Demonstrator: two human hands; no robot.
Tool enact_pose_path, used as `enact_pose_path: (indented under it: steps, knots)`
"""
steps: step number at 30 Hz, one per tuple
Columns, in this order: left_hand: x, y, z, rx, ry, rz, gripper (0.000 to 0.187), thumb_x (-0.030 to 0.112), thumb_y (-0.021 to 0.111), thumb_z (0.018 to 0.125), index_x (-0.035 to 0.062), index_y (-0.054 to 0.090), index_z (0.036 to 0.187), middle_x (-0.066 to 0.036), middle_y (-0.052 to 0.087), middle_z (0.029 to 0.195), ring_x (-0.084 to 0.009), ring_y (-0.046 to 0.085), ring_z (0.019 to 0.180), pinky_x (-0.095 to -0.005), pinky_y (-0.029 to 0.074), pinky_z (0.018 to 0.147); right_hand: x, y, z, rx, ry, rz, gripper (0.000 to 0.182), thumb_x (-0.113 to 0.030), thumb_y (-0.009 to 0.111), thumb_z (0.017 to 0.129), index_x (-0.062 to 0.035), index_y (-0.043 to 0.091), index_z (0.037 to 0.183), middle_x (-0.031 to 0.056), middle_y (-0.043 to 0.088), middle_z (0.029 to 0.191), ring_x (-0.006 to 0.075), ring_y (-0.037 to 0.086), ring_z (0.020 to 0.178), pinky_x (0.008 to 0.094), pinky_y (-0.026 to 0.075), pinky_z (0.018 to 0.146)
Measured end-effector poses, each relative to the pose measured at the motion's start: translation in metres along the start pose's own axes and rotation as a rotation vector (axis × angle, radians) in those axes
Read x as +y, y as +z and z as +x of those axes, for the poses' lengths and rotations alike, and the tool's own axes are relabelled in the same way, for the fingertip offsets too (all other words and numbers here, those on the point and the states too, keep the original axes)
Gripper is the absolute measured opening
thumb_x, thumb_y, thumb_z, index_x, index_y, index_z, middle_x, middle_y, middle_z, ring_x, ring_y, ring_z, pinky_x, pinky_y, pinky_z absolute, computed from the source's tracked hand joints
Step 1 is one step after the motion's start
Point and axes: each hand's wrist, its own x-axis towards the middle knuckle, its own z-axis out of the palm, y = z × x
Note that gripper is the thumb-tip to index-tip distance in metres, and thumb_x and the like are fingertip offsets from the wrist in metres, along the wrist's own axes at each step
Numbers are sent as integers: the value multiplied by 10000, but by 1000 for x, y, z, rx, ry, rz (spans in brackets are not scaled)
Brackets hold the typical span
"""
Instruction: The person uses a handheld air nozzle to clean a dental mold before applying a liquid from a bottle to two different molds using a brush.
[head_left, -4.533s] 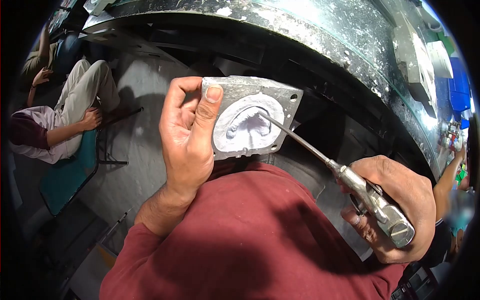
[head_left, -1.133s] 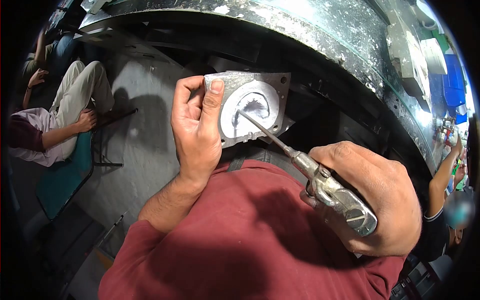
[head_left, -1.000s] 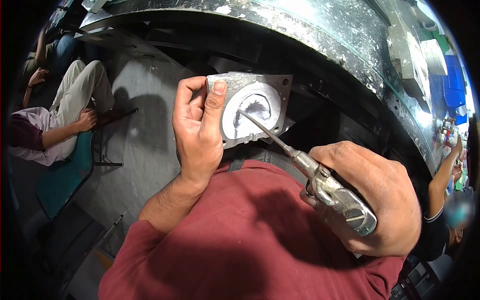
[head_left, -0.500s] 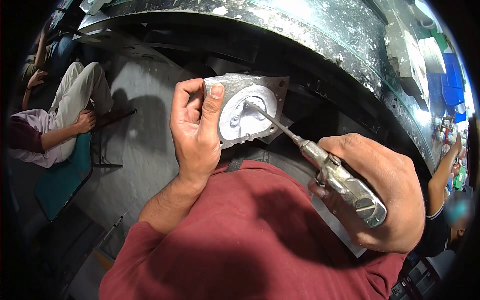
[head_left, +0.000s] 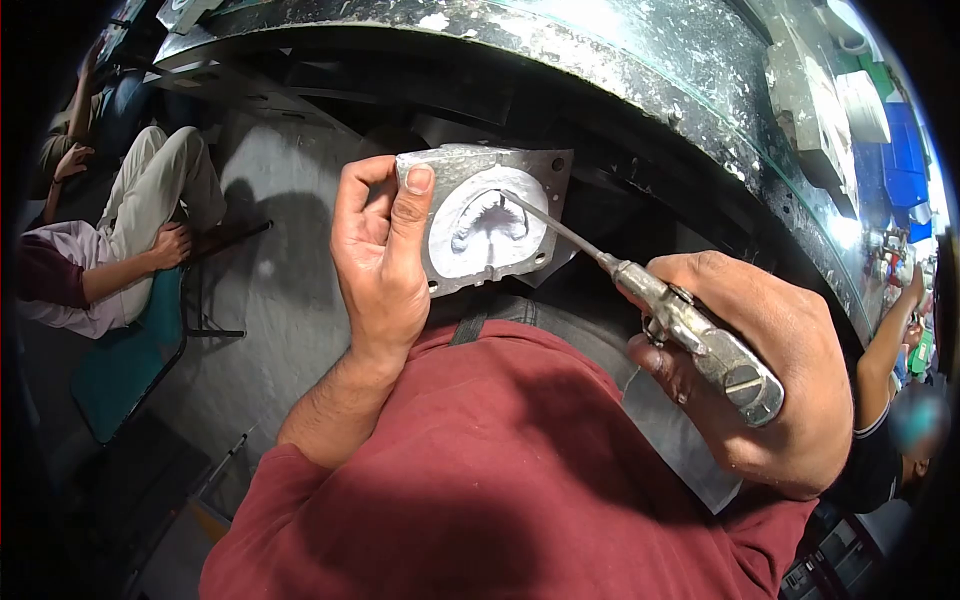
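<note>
My left hand (head_left: 375, 240) grips the left side of a metal denture flask half (head_left: 470, 160), thumb lying over its upper left corner. White plaster (head_left: 465, 258) fills the flask, with a horseshoe-shaped dental arch hollow in its middle. Wrapped around a worn metal air blow gun (head_left: 680, 320), my right hand (head_left: 785, 340) has its fingers curled beneath the body. The gun's long thin nozzle points up and left, its tip overlapping the upper edge of the hollow. Both things are held up in front of my maroon shirt.
A paint-spotted dark workbench (head_left: 640, 75) curves across the top, with a blue bin (head_left: 905, 155) at far right. To the left, a person in light trousers (head_left: 150, 190) sits on a green chair (head_left: 125, 375). Another person's arm (head_left: 885, 345) shows at right.
The flask has shifted slightly left and tilted, and its hollow now looks darker. The blow gun has moved a little up and to the right, its nozzle still pointing at the hollow.
</note>
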Motion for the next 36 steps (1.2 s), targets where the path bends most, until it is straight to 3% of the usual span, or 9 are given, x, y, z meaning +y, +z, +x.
enact_pose_path:
  steps: [21, 36]
  knots:
    - [-4, -12, 8, 18, -27, -106, 228, 200, 618, 1022, 22, 526, 1131, -132, 687, 1017, -110, 641, 919, -258, 518, 817, 9, 5, -6, 4, 8, 3, 294, -32, 760, 746, 23, 664, 1019, 152, 643, 825, 325, 658, 718, 349, 511, 663]
    - [-4, -10, 7, 20, -40, -73, 217, 196, 612, 1025, 24, 522, 1123, -139, 689, 1008, -121, 651, 915, -260, 527, 812, 8, 3, -10, -126, 61, -10, 345, -37, 758, 752, 4, 646, 1076, 169, 673, 969, 358, 688, 844, 383, 542, 742]
